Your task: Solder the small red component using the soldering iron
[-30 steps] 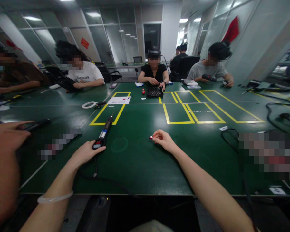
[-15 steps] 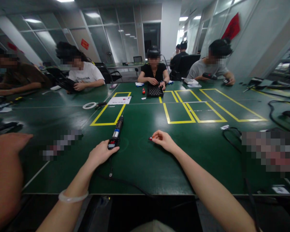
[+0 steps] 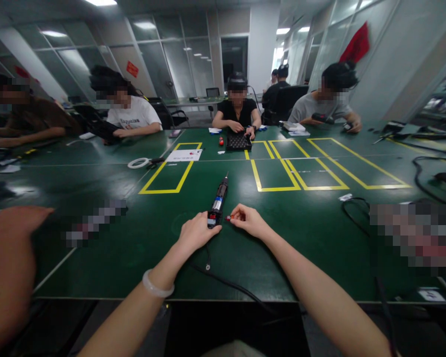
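My left hand (image 3: 197, 231) is closed around the rear end of an electric screwdriver (image 3: 218, 201), a dark slim tool with a blue and silver band. Its thin bit points away from me over the green table. A black cord and a small ring-ended lead hang from its near end. Just right of the tool, my right hand (image 3: 250, 220) pinches a small red piece (image 3: 228, 218), too small to name exactly. That piece is close to the screwdriver's rear; whether they touch I cannot tell.
Yellow tape outlines (image 3: 277, 188) mark the green table (image 3: 134, 267). A white sheet (image 3: 184, 155) and a white cable coil (image 3: 138, 162) lie farther left. Across the table, a person works over a black tray (image 3: 238, 141). Another person's arm (image 3: 11, 267) rests at left; black cables (image 3: 357, 201) lie at right.
My left hand has moved right with the electric screwdriver, bringing it close to my right hand. My right hand has shifted only slightly, still pinching the red piece.
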